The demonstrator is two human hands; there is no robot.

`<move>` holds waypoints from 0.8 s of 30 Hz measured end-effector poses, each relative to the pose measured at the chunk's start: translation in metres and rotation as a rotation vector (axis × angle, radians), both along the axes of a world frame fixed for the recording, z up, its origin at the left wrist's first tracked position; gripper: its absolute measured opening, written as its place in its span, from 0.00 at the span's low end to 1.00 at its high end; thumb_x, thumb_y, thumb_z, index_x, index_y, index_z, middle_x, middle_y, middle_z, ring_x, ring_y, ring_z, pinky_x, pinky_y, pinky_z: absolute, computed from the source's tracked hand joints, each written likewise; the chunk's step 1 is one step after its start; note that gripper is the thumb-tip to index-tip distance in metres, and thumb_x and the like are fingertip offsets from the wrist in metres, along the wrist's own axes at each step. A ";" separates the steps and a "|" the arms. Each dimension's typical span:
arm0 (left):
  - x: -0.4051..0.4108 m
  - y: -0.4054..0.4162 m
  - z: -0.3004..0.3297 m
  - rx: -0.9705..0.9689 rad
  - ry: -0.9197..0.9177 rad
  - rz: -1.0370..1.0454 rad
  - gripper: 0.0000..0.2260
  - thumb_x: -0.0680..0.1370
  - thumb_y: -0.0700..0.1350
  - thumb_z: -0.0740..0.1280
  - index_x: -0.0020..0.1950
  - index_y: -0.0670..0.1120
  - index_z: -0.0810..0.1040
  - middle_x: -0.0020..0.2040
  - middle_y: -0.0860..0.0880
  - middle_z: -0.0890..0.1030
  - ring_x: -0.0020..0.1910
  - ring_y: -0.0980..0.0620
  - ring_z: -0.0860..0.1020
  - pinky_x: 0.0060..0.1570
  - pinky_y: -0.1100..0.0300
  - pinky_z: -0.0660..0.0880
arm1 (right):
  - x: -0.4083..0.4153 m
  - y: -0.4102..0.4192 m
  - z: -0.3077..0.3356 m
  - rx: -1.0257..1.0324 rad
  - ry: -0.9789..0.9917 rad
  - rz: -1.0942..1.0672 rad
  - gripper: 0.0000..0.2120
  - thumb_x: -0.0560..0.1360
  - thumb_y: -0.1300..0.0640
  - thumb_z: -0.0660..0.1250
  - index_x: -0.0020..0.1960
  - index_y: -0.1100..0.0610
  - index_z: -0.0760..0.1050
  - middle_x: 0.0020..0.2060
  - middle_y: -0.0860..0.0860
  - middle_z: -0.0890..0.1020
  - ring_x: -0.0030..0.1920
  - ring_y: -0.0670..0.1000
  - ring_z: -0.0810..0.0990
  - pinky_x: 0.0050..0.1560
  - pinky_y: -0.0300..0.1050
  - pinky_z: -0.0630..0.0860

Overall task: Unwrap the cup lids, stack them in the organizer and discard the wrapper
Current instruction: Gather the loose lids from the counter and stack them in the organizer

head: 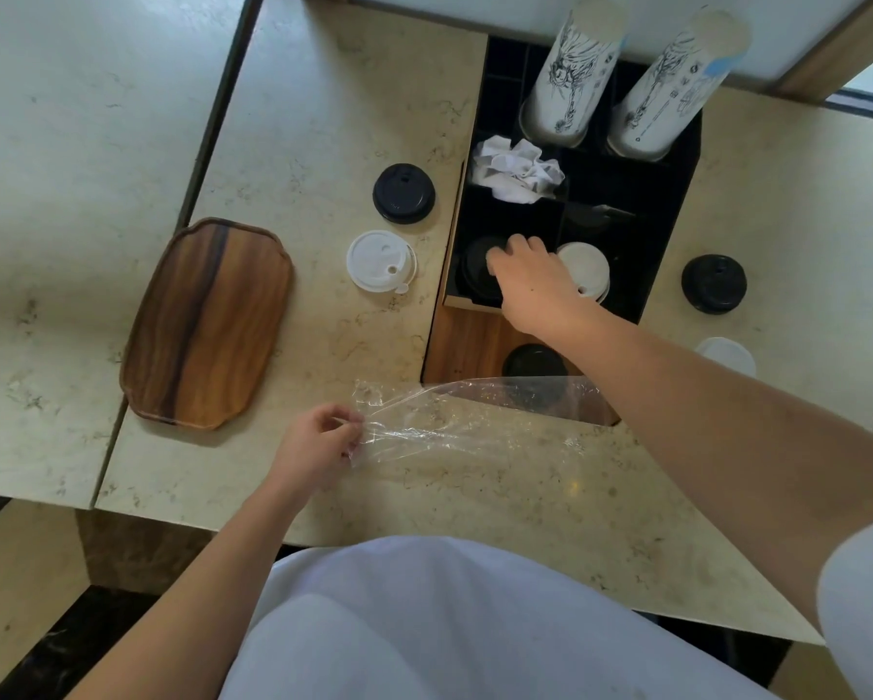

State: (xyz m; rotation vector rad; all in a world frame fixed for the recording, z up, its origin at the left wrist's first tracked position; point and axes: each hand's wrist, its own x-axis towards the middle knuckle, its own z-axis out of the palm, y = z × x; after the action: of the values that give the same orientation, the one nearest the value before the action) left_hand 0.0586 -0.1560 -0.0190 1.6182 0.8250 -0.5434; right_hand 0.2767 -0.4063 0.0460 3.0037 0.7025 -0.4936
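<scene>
Black round plastic lids [477, 267] under right hand [533, 280], fingers curled on top | clear crinkly plastic wrapper [454, 421] pinched by left hand [318, 444]

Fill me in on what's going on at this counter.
A person is restocking cup lids. The right hand reaches into the black organizer, fingers on a stack of black lids beside a stack of white lids. The left hand pinches the clear plastic wrapper, which lies on the counter and is not yet discarded. Loose lids still sit on the counter on both sides of the organizer.
</scene>
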 end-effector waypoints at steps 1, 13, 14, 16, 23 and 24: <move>0.000 0.000 0.000 0.003 -0.001 -0.003 0.04 0.78 0.35 0.68 0.48 0.41 0.82 0.38 0.42 0.82 0.34 0.47 0.77 0.36 0.55 0.74 | -0.002 -0.003 0.001 0.038 0.011 -0.019 0.22 0.73 0.67 0.67 0.66 0.59 0.72 0.62 0.59 0.72 0.61 0.61 0.70 0.55 0.55 0.73; -0.003 0.000 0.011 -0.114 -0.022 -0.104 0.12 0.75 0.53 0.76 0.52 0.46 0.84 0.40 0.46 0.84 0.36 0.52 0.81 0.38 0.58 0.78 | -0.156 -0.098 0.001 0.632 0.056 -0.837 0.04 0.79 0.58 0.67 0.53 0.51 0.75 0.49 0.48 0.78 0.46 0.41 0.77 0.43 0.32 0.70; 0.001 0.001 0.013 -0.124 -0.032 -0.083 0.15 0.76 0.55 0.74 0.52 0.45 0.84 0.40 0.46 0.84 0.36 0.52 0.81 0.37 0.59 0.79 | -0.168 -0.102 -0.001 0.626 0.087 -0.899 0.02 0.80 0.55 0.67 0.52 0.50 0.75 0.48 0.47 0.78 0.45 0.41 0.76 0.41 0.33 0.69; 0.012 0.001 0.017 -0.126 -0.028 0.023 0.16 0.79 0.57 0.70 0.49 0.43 0.83 0.37 0.48 0.82 0.34 0.52 0.81 0.34 0.61 0.79 | -0.184 -0.107 -0.005 0.626 0.146 -0.996 0.06 0.80 0.48 0.65 0.51 0.50 0.76 0.45 0.46 0.79 0.45 0.44 0.78 0.39 0.36 0.68; 0.034 -0.011 0.019 -0.074 0.038 0.025 0.13 0.79 0.51 0.71 0.51 0.40 0.83 0.43 0.44 0.83 0.35 0.48 0.80 0.39 0.55 0.78 | -0.193 -0.108 -0.011 0.613 0.447 -1.007 0.14 0.78 0.38 0.65 0.54 0.46 0.78 0.47 0.42 0.81 0.48 0.42 0.78 0.42 0.39 0.71; 0.034 -0.013 0.019 -0.048 0.031 0.007 0.11 0.79 0.49 0.71 0.50 0.40 0.84 0.44 0.43 0.85 0.35 0.49 0.80 0.39 0.57 0.77 | -0.191 -0.109 -0.012 0.615 0.469 -0.989 0.12 0.78 0.41 0.67 0.53 0.48 0.80 0.47 0.43 0.82 0.49 0.44 0.80 0.44 0.40 0.74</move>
State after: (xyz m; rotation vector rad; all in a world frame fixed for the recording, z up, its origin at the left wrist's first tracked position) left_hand 0.0923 -0.1691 -0.0001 1.5656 0.8344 -0.5810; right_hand 0.0854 -0.5152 0.0336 3.6467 -0.9251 -1.1937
